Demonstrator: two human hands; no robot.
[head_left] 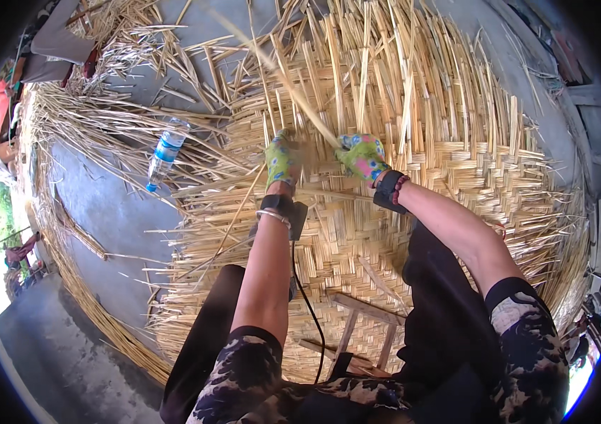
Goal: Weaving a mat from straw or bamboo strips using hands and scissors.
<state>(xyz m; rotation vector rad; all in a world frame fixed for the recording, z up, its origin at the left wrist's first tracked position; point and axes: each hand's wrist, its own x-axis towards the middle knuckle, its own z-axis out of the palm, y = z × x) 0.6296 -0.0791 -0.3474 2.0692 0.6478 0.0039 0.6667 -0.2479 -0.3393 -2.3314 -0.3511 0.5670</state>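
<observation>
A large mat of flattened, straw-coloured reed strips (456, 185) lies under me in a herringbone weave, its loose strip ends fanning out at the far side. My right hand (362, 156), in a green flowered glove, is closed on a long reed strip (299, 99). That strip slants up to the far left and is blurred by motion. Beside it my left hand (282, 158), gloved alike, is low over the mat with its fingers curled down among the strips. What its fingers hold, if anything, is hidden; a brownish blur lies between the hands.
A plastic bottle (166, 152) with a blue cap lies on loose reeds (102, 116) at the left. A small wooden stool (367, 318) stands on the mat between my legs, near a black cable (307, 297). Another person's leg (63, 35) shows at the far left.
</observation>
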